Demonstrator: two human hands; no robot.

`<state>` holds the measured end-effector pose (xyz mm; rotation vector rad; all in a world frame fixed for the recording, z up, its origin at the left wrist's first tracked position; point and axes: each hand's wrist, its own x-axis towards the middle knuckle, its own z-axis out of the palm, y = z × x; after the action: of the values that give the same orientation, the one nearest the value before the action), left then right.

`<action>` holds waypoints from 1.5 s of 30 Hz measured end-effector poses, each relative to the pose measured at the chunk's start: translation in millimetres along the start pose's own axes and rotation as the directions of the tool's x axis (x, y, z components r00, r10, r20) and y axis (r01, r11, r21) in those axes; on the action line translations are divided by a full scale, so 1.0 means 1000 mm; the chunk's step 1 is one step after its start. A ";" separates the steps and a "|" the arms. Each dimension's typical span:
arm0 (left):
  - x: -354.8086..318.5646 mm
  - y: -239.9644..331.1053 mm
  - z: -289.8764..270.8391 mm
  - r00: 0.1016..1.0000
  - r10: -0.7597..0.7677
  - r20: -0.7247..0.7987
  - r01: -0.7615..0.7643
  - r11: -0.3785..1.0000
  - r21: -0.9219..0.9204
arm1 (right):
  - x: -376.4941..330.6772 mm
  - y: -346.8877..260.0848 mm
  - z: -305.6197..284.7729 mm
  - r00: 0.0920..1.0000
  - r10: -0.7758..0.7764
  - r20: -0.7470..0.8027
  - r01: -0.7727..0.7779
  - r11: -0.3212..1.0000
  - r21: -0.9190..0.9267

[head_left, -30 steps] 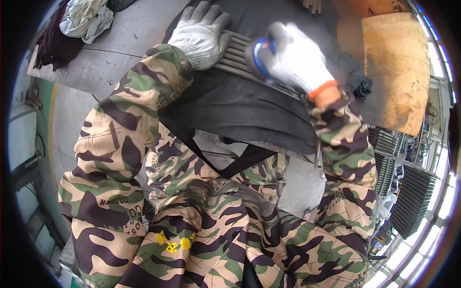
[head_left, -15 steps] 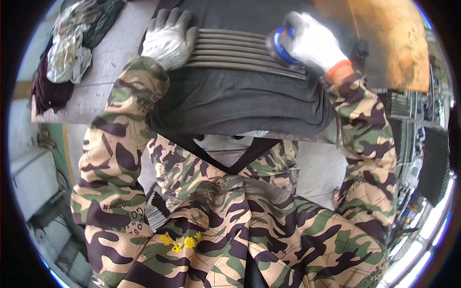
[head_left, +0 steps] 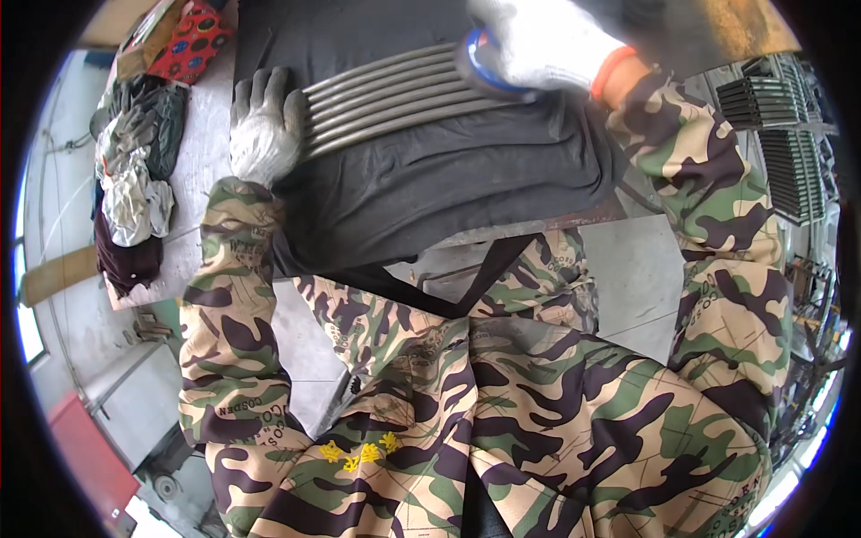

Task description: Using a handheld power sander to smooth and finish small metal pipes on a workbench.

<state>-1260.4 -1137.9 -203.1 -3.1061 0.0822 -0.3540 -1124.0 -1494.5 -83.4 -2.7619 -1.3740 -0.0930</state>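
Several slim grey metal rods (head_left: 386, 93) lie side by side on a black cloth (head_left: 421, 184) spread over the table. My left hand (head_left: 266, 134), in a white and grey work glove, rests flat over their left ends, fingers stretched out and slightly apart. Toward the right ends, my gloved right hand (head_left: 549, 40) is closed around a round blue-rimmed tool (head_left: 489, 70), which sits on top of the rods. The tool's upper part is hidden by the glove and smeared by motion, so its exact kind does not show.
Crumpled gloves and dark cloths (head_left: 134, 193) are heaped on the table's left side, with a red patterned cloth (head_left: 190, 43) behind them. A brown board (head_left: 749, 27) is at the far right. Racks of dark metal bars (head_left: 789, 175) stand beyond the table's right edge.
The view has turned and shifted, so the rods slant up to the right. My right hand and the tool have moved toward the far side of the rods. My left hand stays at their left ends.
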 end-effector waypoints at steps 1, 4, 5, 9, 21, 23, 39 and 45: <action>-0.008 -0.010 -0.001 0.995 -0.001 0.102 -0.007 0.997 0.083 | 0.000 -0.009 0.000 1.000 -0.017 0.010 0.016 0.999 0.050; -0.016 -0.012 -0.007 0.985 0.132 -0.111 -0.117 0.985 0.130 | 0.000 -0.024 -0.002 0.997 -0.053 0.058 0.043 0.986 0.163; -0.021 0.006 -0.018 0.994 -0.059 -0.094 0.056 0.998 -0.038 | 0.004 -0.020 0.003 0.998 -0.059 0.033 0.054 0.988 0.142; -0.030 -0.011 0.004 0.988 0.134 -0.078 -0.131 0.990 0.049 | 0.003 -0.010 -0.003 1.000 -0.013 0.021 0.011 0.997 0.082; -0.060 0.033 -0.034 0.997 -0.042 -0.068 0.034 0.992 -0.119 | -0.003 -0.021 0.010 0.998 0.004 0.061 -0.006 0.999 0.032; -0.059 0.037 -0.027 0.992 -0.015 -0.123 0.002 0.994 -0.109 | 0.006 -0.013 0.003 0.989 0.091 0.118 -0.092 0.996 0.005; -0.059 0.043 -0.024 0.974 -0.039 -0.223 0.019 0.996 -0.090 | 0.021 -0.030 0.015 0.992 0.062 0.110 -0.065 0.997 0.031; -0.056 0.049 -0.034 0.990 -0.136 -0.024 0.124 0.953 -0.275 | 0.015 -0.045 0.019 0.994 -0.059 0.089 0.055 0.998 0.044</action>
<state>-1325.4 -1184.5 -183.9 -3.3878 -0.0811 -0.4486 -1150.6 -1454.0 -99.7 -2.7253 -1.4587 0.0582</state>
